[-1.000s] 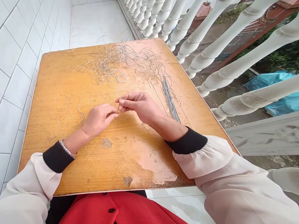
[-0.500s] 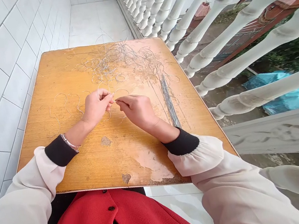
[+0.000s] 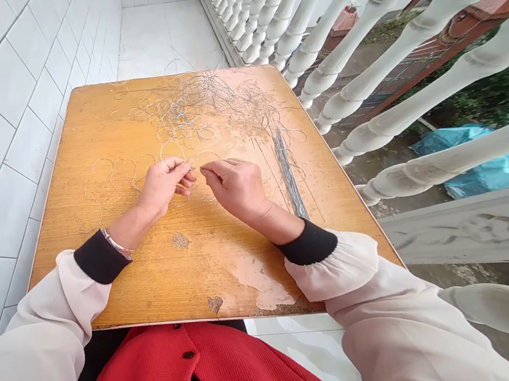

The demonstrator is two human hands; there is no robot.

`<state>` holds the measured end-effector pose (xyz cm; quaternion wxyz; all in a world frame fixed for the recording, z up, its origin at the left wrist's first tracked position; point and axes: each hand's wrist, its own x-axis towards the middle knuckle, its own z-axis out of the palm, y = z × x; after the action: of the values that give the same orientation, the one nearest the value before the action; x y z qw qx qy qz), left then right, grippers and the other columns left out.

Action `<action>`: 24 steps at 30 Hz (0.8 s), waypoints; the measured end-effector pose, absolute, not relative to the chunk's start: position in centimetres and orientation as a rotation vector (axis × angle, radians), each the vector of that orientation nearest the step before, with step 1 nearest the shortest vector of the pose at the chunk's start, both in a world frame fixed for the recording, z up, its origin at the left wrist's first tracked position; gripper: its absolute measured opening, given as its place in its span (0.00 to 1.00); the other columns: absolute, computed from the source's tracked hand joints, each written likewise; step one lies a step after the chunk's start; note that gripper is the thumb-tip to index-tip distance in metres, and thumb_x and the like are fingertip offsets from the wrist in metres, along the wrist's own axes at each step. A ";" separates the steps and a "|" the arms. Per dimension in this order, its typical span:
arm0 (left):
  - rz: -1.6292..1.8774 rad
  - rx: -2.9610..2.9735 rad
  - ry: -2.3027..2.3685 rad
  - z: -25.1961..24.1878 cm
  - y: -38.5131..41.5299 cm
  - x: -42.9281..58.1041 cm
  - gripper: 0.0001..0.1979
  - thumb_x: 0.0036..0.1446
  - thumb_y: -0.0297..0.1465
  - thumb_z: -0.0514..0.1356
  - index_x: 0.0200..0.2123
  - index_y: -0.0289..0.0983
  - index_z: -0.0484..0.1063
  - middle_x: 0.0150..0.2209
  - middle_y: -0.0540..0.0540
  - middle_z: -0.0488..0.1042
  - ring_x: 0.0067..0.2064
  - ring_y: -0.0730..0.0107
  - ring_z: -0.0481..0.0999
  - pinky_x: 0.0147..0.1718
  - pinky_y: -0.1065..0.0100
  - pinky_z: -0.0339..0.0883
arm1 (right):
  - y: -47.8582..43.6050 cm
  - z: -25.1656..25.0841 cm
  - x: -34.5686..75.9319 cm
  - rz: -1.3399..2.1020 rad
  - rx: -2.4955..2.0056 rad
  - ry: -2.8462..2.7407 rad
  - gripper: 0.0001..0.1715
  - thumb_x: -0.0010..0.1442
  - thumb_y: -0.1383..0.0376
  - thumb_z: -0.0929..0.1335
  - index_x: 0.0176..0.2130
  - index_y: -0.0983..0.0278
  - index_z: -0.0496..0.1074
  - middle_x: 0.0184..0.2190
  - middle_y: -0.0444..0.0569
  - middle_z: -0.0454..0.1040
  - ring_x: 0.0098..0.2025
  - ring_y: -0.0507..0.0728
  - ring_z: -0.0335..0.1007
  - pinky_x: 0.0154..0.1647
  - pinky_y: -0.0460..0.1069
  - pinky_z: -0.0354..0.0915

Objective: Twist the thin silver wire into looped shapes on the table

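The person sits close up to a worn wooden desk (image 3: 152,279), both arms stretched out over it. The left hand (image 3: 163,185) and the right hand (image 3: 234,187) meet near the middle, fingertips turned in toward each other. Both are closed to a narrow pinch on a short piece of wire (image 3: 197,168). It is so thin that I can barely make it out in the small gap between the two sets of fingertips. Its long axis runs side to side, from one hand straight across to the other, so neither hand is nearer than the other; each has an end.

Beyond the hands, at the far end of the desk, lies a loose tangle of wire (image 3: 200,102). Just outside the right hand a bundle of straight wires (image 3: 287,169) lies lengthwise, pointing away from the person. Out past the left hand a row of bent hooks (image 3: 109,172) is spread flat. A bracelet (image 3: 115,243) sits on the left wrist.

A second ago the hands were lower, closer to the body, with the fingertips pressed together. Now they are further up the desk, and the fingertips have drawn slightly apart.
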<state>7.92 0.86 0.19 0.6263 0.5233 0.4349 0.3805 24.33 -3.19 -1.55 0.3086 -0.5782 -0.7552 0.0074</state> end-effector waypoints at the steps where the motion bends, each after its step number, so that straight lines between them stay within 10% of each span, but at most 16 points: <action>1: 0.879 1.162 1.002 0.2 0.6 8.1 0.11 0.66 0.29 0.60 0.29 0.34 0.70 0.25 0.52 0.73 0.23 0.82 0.70 0.23 0.79 0.65 | -3.1 -1.7 24.3 -0.046 -1.512 -2.005 0.18 0.66 0.66 0.61 0.33 0.62 0.77 0.27 0.50 0.76 0.29 0.55 0.69 0.33 0.49 0.60; 24: 0.828 1.447 0.824 -0.8 1.0 8.1 0.15 0.65 0.19 0.55 0.24 0.34 0.66 0.21 0.54 0.70 0.20 0.83 0.68 0.21 0.79 0.64 | -2.9 -2.1 23.7 0.493 -1.434 -1.572 0.13 0.61 0.63 0.66 0.28 0.63 0.76 0.22 0.44 0.75 0.25 0.51 0.68 0.30 0.48 0.63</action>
<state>8.07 0.98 -0.75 0.5980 0.6235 0.3553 0.3570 23.68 -2.90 -2.08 0.4606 -0.5827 -0.6389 0.2001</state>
